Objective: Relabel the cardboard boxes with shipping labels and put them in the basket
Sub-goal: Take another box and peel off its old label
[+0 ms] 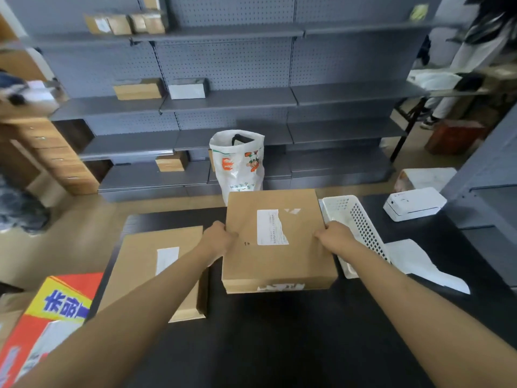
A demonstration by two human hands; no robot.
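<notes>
Just left of the white basket [361, 228], over the black table [279, 331], I grasp a flat brown cardboard box [277, 242] with my left hand [219, 238] and right hand [334, 236] on opposite sides. Its torn white label [270, 227] faces up, long axis running away from me.

The writing on the torn label [270, 227] is too small to read. The held box [277, 239] hides the near left corner of the white basket [361, 228], and the fingers under the box cannot be seen. The left arm covers part of the other box [140, 264]. The red and yellow carton [44, 317] is cut off by the picture's edge. The shelf boxes [126, 22] up top are blurry.
</notes>
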